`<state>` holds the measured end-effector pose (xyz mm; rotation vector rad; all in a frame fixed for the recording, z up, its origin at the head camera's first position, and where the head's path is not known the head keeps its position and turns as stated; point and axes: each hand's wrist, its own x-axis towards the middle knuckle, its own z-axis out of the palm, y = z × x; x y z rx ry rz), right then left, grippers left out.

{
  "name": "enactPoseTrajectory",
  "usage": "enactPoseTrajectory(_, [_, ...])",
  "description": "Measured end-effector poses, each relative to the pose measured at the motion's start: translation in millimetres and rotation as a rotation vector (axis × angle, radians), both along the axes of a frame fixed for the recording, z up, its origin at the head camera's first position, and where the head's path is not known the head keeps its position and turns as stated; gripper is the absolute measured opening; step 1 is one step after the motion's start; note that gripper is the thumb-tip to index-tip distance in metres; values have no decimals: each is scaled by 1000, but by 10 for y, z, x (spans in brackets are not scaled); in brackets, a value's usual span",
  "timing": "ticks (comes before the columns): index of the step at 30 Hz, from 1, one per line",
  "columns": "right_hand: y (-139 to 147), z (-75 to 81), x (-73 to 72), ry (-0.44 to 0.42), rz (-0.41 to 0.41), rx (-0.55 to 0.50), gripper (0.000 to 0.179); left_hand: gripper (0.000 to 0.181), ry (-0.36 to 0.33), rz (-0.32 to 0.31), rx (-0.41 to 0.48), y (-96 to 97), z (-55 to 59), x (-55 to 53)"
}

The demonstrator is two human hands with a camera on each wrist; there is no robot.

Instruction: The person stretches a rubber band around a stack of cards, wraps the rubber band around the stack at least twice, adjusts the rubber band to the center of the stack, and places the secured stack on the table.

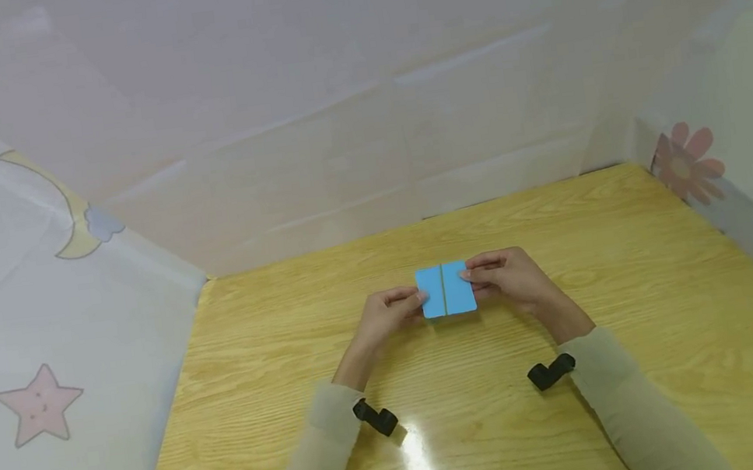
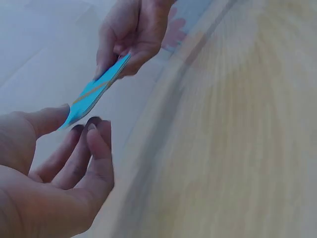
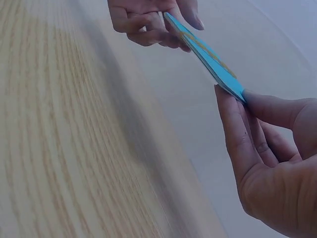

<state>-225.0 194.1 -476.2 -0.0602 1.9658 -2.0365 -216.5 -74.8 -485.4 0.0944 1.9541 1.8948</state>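
A thin stack of blue cards (image 1: pixel 431 292) with a yellowish-brown rubber band (image 1: pixel 443 289) round its middle is held up above the table. My left hand (image 1: pixel 389 316) pinches its left edge, thumb on top and fingers underneath. At the opposite edge, my right hand (image 1: pixel 512 281) pinches the stack between thumb and fingers. In the left wrist view the blue stack (image 2: pixel 101 84) appears tilted and nearly edge-on, spanning both hands. The right wrist view shows the cards (image 3: pixel 210 62) from the side, their layered edge visible. The underside is hidden in the head view.
A wood-grain table (image 1: pixel 274 318) lies beneath both hands. Pale cloth walls (image 1: pixel 313 180) rise at the back and both sides, printed with a moon, star and flowers. Each wrist carries a small black device (image 1: pixel 376 418). Light glares on the table's front.
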Motion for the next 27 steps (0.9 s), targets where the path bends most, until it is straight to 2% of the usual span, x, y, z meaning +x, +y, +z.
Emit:
enactPoseTrajectory(7, [-9, 8, -6, -2, -53, -57, 40, 33, -119, 145, 223, 153, -138, 206])
enactPoseTrajectory(10, [-10, 6, -12, -1, -63, -74, 38, 30, -136, 197, 259, 233, -178, 257])
enactPoseTrajectory(15, [-19, 0, -12, -13, -77, -87, 39, 23, -158, 240, 304, 350, -210, 311])
enactPoseTrajectory(21, [-29, 6, 0, -21, -114, -84, 43, 21, -207, 305, 381, 480, -217, 348])
enactPoseTrajectory(27, [-46, 7, -3, -15, -134, -86, 43, 20, -237, 398, 439, 595, -223, 361])
